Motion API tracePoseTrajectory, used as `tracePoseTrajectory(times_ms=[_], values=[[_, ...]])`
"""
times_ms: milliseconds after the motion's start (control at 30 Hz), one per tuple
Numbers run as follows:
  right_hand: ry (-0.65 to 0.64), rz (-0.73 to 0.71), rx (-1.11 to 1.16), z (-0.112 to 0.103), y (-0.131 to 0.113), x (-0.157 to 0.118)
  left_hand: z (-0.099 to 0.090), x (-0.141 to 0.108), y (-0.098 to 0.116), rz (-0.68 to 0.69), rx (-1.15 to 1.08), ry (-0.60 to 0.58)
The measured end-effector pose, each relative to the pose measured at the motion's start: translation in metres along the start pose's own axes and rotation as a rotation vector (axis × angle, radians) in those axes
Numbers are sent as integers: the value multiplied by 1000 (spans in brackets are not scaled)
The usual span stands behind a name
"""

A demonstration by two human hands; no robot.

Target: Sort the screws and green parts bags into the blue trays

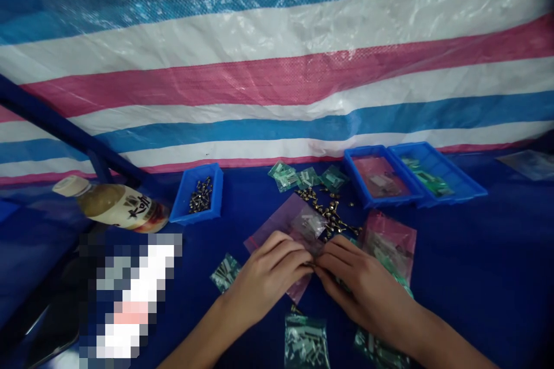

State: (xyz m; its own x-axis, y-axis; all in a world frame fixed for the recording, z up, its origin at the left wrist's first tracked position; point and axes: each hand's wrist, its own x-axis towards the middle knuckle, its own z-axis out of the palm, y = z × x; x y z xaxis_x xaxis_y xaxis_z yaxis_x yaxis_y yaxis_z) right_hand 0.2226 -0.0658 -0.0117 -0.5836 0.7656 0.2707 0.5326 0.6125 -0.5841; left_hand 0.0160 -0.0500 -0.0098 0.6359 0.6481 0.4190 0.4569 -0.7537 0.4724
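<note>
Some part hidden behind bare left hand [274,268]: flat translucent pink plastic bag [279,222], lying beneath and just beyond the curled fingers, beside loose brass-coloured metal screws [331,213]. Fingertips bent inward, meeting those of bare right hand [357,271]; cannot tell whether closed on anything, too small to make out.

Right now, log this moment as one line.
left hand: over pink bag | right hand: close beside | grip contents: unclear | beyond: loose screws

striped plastic sheet [277,81] in blue, white and pink is hanging behind, creasing, catching glare up top. blue worktop [459,259] is spreading below. dark bar [56,124] is slanting down at left.
</note>
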Motion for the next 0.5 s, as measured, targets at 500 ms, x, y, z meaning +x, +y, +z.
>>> tracePoseTrajectory(times_ms=[500], values=[[71,-137,-22,-1,-2,-5,-5,5,1,-299,-347,-231]])
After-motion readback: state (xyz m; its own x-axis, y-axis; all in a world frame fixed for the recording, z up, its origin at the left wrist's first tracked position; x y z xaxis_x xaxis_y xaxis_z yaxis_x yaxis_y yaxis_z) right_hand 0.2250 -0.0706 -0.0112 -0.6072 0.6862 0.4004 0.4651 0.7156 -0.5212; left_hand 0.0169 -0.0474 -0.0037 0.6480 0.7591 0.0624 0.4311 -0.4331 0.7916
